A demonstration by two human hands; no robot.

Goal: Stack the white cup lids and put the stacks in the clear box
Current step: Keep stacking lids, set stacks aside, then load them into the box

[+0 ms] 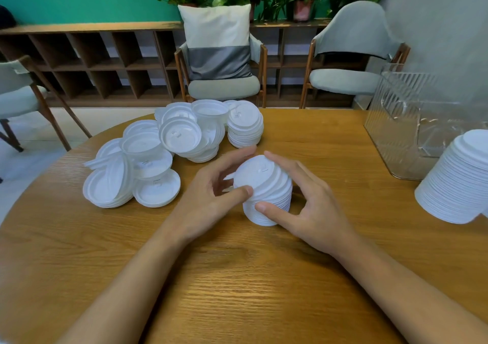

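1. A stack of white cup lids (266, 193) is held upright near the middle of the round wooden bench (237, 277), its upper lids sitting slightly askew.
2. It is gripped from both sides: the left hand (211, 185) and the right hand (311, 206) are curled round it, thumbs pressed to its near flank and fingers (287, 165) wrapped over the far rim.
3. The stacking step is judged to be in hand, with the lids being squared and nested.
4. Next, a firm, even squeeze is called for, so that the stack can be carried right to the clear box (412, 121) without fanning apart.
5. The lids are thin, smooth, glossy plastic discs with raised rims and a small sip tab.
6. A loose heap of lids (148, 158) lies at the left, tumbled at all angles, and a tall finished stack (459, 180) stands beside the box, whose walls are ribbed and transparent.
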